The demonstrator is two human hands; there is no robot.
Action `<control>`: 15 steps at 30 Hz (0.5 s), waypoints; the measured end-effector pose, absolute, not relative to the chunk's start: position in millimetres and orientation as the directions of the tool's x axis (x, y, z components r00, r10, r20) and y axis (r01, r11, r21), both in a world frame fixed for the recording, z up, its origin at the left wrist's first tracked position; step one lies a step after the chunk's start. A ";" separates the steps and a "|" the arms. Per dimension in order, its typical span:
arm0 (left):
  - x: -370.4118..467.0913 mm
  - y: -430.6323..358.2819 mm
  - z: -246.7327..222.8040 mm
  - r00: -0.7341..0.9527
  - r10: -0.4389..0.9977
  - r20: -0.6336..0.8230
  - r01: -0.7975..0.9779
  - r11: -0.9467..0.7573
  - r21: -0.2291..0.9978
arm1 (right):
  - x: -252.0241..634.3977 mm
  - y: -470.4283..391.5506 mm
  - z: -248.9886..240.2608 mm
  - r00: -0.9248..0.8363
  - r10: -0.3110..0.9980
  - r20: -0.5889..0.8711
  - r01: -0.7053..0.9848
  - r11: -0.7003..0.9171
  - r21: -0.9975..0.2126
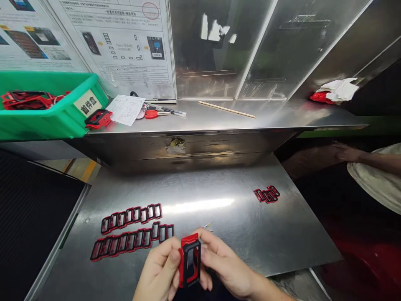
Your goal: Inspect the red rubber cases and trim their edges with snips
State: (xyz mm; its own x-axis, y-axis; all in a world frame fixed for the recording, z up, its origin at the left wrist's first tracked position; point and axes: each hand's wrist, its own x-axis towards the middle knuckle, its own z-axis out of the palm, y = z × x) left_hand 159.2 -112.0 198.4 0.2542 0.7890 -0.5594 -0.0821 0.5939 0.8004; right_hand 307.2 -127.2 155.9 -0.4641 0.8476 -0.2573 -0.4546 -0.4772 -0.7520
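Note:
A small red and black rectangular plastic frame (184,265), open in the middle, is held upright near the front edge of the metal table (219,179). My left hand (161,265) is closed on its left side, thumb against the rim. On the opposite side, my right hand (227,263) pinches the frame by its edge; some of those fingers are hidden behind it. Similar frames lie to the left in an upper row (128,216) and a lower row (122,243), set side by side. A smaller group of frames (266,195) lies farther right.
A metal shelf (275,113) spans the back, bearing a green bin (46,121) of red parts, a paper slip (127,109), keys (152,114), a pen (172,111), a thin wooden stick (227,109) and crumpled white material (338,90). Another person's arm (372,161) shows at right.

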 end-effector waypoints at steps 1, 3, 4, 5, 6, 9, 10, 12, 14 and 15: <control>160.6 -110.6 199.1 0.255 0.779 -0.572 -0.098 0.610 0.787 | 306.7 -127.6 154.9 -0.475 0.846 -0.243 -0.467 -0.476 -0.746; 163.0 -108.4 198.9 0.262 0.763 -0.590 -0.136 0.635 0.761 | 305.5 -127.9 153.8 -0.487 0.843 -0.230 -0.492 -0.482 -0.725; 163.8 -107.8 198.1 0.266 0.757 -0.597 -0.155 0.645 0.748 | 304.9 -127.7 153.9 -0.491 0.840 -0.231 -0.507 -0.491 -0.708; 164.5 -107.4 196.8 0.270 0.750 -0.604 -0.170 0.655 0.736 | 304.2 -127.4 154.3 -0.497 0.836 -0.233 -0.521 -0.502 -0.690; 164.9 -107.3 195.2 0.275 0.742 -0.611 -0.178 0.664 0.726 | 303.5 -127.0 154.9 -0.504 0.831 -0.234 -0.532 -0.513 -0.673; 165.5 -107.9 190.7 0.289 0.736 -0.613 -0.184 0.671 0.718 | 302.1 -125.4 157.7 -0.519 0.818 -0.248 -0.552 -0.542 -0.634; 165.7 -108.2 189.6 0.291 0.737 -0.610 -0.190 0.669 0.719 | 301.9 -124.9 158.6 -0.522 0.815 -0.251 -0.556 -0.548 -0.625; 166.2 -108.8 188.5 0.290 0.740 -0.606 -0.207 0.667 0.716 | 301.7 -124.3 159.9 -0.529 0.809 -0.256 -0.560 -0.559 -0.612; 166.8 -109.0 188.7 0.287 0.742 -0.606 -0.213 0.666 0.715 | 301.6 -124.3 160.2 -0.541 0.800 -0.261 -0.553 -0.572 -0.606; 167.1 -108.9 189.1 0.288 0.743 -0.604 -0.212 0.664 0.717 | 301.5 -124.6 160.0 -0.544 0.795 -0.268 -0.549 -0.579 -0.603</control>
State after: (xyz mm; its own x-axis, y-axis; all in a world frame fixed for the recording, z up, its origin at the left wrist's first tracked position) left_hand 167.1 -108.9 189.1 0.2876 0.7435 -0.6038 -0.2117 0.6642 0.7170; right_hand 301.5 -124.6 160.0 -0.5440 0.7952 -0.2679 -0.5494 -0.5789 -0.6026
